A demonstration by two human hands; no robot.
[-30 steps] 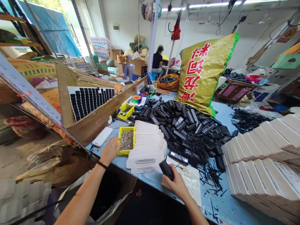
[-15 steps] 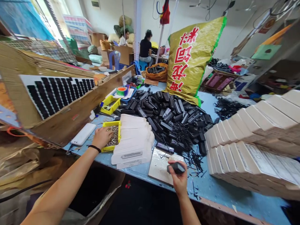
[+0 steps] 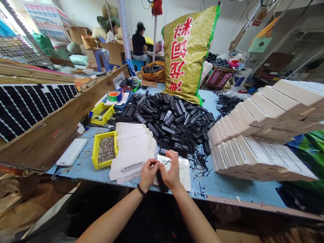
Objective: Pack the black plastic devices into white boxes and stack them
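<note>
Head cam, worn | faces forward and down across table [image 3: 222, 189] | near: left hand [image 3: 149, 175] and right hand [image 3: 172, 172], low centre, forearms [image 3: 113, 216] cut by bottom edge | wide span, wooden board [image 3: 40, 148] at left to white boxes [image 3: 253, 152] at right | back wall [image 3: 231, 20] far; dim upper-right depth hard to judge

The right hand [image 3: 172, 173] partly hides the black casing [image 3: 161, 184]; anything in the left fingers [image 3: 152, 163] is indiscernible.

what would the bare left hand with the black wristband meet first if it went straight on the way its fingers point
Most likely the bare right hand: the left hand points at its thumb side, so close that touching can't be told. The black oblong plastic casing shows between them.
</note>
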